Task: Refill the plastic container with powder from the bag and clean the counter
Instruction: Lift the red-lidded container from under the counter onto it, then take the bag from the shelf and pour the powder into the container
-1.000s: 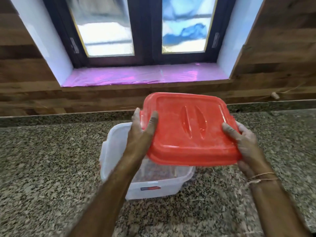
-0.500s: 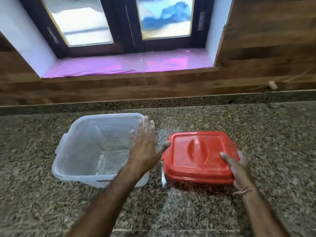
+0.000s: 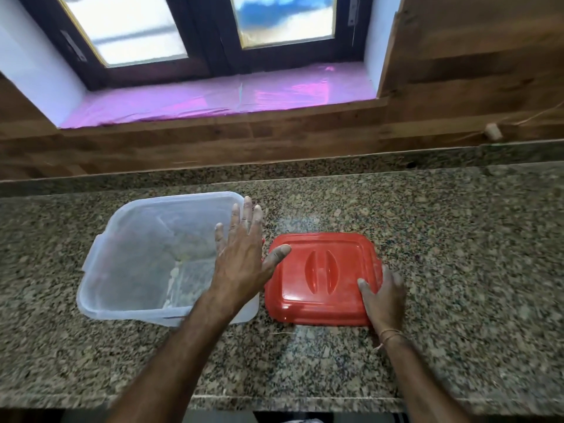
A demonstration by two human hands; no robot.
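A clear plastic container point(image 3: 128, 270) stands open on the granite counter point(image 3: 464, 257), left of centre, with a thin layer of pale powder in its bottom. Its red lid point(image 3: 320, 270) lies flat on the counter right beside it, handle side up. My left hand point(image 3: 241, 254) hovers over the container's right rim, fingers spread and holding nothing. My right hand point(image 3: 386, 296) grips the lid's near right corner, thumb on top. No bag is in view.
A low granite ledge and a wooden wall back the counter, with a pink-lined window sill point(image 3: 213, 99) above. A small pale knob on a cord point(image 3: 493, 131) hangs at the wall on the right. The counter's front edge point(image 3: 274, 401) runs just below my forearms.
The lid, held up with both hands a second ago, now lies on the counter to the container's right. My left hand has let go of it and opened.
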